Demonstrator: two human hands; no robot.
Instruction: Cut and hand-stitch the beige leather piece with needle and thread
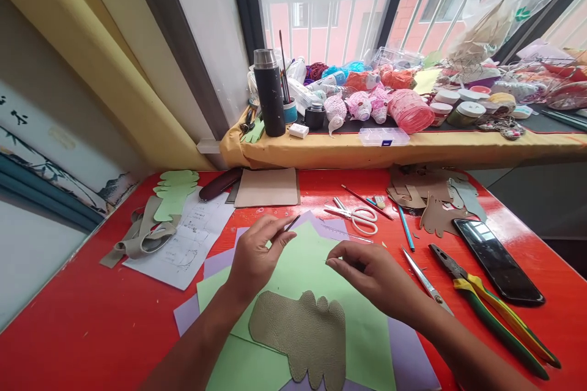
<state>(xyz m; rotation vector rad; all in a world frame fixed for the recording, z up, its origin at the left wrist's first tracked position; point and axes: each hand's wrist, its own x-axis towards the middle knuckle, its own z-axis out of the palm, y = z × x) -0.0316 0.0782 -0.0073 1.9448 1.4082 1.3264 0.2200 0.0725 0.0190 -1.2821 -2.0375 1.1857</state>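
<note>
My left hand (257, 253) pinches a short, thin dark strip (292, 223) between thumb and fingers, above the light green sheets (367, 333). To its right, my right hand (373, 275) is closed in a pinch. A tiny thin tip seems to show at its fingertips, too small to name. Below both hands, an olive-grey leather cutout (298, 324) with finger-like lobes lies on the green sheets, touched by neither hand. Purple sheets (408, 348) stick out from underneath.
White-handled scissors (355, 215), pliers (490, 305), a phone (499, 259) and metal scissors (426, 281) lie rightward on the red table (92, 324). Leather scraps (440, 214) lie behind. At left are a drawing sheet (195, 241) and leather strap (147, 232). A cluttered windowsill (312, 149) borders the back.
</note>
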